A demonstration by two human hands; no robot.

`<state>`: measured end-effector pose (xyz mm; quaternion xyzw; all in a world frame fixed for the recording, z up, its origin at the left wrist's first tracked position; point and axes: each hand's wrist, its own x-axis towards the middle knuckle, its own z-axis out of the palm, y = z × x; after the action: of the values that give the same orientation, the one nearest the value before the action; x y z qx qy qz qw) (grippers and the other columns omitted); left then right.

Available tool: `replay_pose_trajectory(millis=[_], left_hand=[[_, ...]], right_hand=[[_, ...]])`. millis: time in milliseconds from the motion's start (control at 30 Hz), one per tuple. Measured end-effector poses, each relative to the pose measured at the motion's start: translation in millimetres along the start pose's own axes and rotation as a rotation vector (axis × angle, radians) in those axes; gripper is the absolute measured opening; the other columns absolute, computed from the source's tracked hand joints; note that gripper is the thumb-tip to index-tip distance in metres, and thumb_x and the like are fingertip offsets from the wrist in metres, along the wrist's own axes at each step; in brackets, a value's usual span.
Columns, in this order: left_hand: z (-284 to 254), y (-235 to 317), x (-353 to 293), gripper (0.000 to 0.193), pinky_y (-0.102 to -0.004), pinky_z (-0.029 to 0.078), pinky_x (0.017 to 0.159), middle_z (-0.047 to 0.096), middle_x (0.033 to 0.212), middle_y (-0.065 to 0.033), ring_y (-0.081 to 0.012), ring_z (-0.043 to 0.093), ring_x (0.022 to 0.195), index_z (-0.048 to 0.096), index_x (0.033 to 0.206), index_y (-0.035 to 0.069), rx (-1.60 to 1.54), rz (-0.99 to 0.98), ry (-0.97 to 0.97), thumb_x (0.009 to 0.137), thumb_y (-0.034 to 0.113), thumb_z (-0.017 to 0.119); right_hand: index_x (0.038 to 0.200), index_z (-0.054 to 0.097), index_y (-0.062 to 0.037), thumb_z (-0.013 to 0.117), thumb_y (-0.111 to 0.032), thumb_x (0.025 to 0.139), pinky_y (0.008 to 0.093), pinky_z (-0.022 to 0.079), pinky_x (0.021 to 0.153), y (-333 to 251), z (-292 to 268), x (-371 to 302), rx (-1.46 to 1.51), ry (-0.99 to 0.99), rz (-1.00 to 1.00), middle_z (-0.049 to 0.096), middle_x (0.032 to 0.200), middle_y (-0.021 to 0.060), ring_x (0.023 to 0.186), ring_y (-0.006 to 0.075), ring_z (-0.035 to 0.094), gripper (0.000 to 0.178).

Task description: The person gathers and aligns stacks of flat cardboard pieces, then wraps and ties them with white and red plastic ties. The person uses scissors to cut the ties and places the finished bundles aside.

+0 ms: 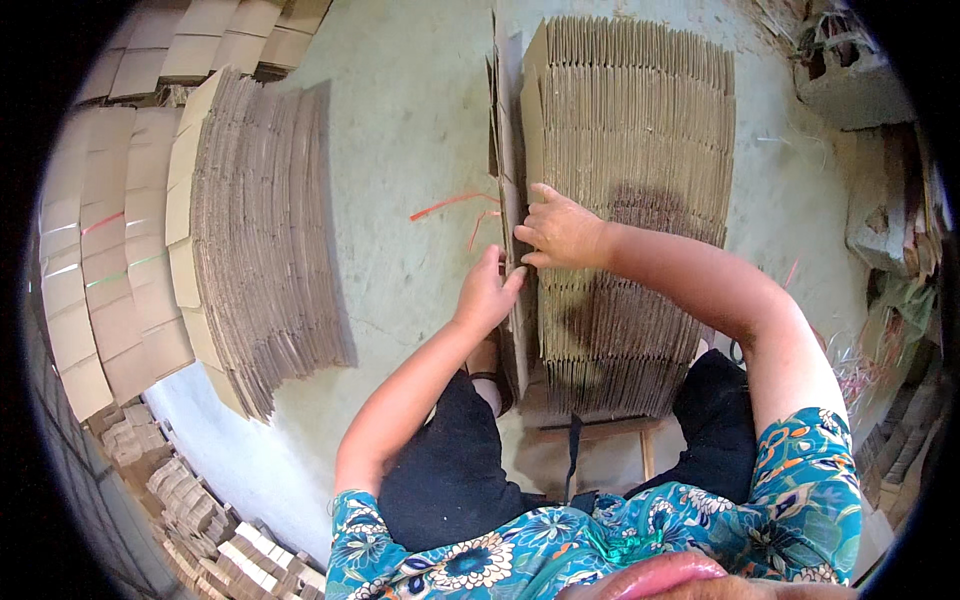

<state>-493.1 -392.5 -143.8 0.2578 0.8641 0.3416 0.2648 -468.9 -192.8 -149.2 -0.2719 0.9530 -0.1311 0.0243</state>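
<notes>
A narrow folded cardboard piece stands on edge between my two hands, just left of a long row of folded cardboard. My left hand pinches its upper edge from the left, the thumb on the right side and the fingertips partly hidden. From the right, my right hand reaches over the row and closes on the same edge a little farther away; its index finger is raised. Dark shadow from my right arm falls across the row.
Another row of upright cardboard stands to the left, beside tied cardboard bundles. Red plastic strips lie on the pale floor. A wooden stool is between my legs. Concrete blocks sit at the far right.
</notes>
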Motion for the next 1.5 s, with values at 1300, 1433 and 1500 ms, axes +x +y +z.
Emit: replay_pose_trajectory(millis=[1300, 1433, 1500], left_hand=[[26, -17, 32, 0.059, -0.0364, 0.047, 0.081, 0.047, 0.115, -0.0176, -0.0269, 0.053, 0.099, 0.033, 0.129, -0.001, -0.452, -0.200, 0.009, 0.086, 0.030, 0.060], [35, -19, 59, 0.042, -0.0351, 0.043, 0.085, 0.052, 0.111, -0.0176, -0.0265, 0.053, 0.100, 0.043, 0.120, -0.003, -0.283, 0.015, 0.062, 0.091, 0.027, 0.050], [39, -4, 63, 0.034, -0.0373, 0.042, 0.088, 0.054, 0.108, -0.0212, -0.0327, 0.053, 0.101, 0.048, 0.113, -0.003, -0.129, 0.028, 0.092, 0.091, 0.022, 0.048]], right_hand=[[0.131, 0.037, -0.0033, 0.051, -0.043, 0.089, 0.0368, 0.037, 0.096, 46, -1, -197, 0.737, 0.545, 1.274, 0.052, 0.122, 0.0225, 0.113, 0.0323, 0.051, 0.060], [0.132, 0.036, -0.0013, 0.051, -0.039, 0.089, 0.0376, 0.036, 0.096, 50, 8, -197, 0.690, 0.551, 1.228, 0.051, 0.123, 0.0233, 0.115, 0.0355, 0.049, 0.059], [0.132, 0.035, -0.0003, 0.052, -0.038, 0.088, 0.0377, 0.036, 0.096, 52, 9, -199, 0.699, 0.567, 1.212, 0.050, 0.124, 0.0238, 0.116, 0.0362, 0.048, 0.060]])
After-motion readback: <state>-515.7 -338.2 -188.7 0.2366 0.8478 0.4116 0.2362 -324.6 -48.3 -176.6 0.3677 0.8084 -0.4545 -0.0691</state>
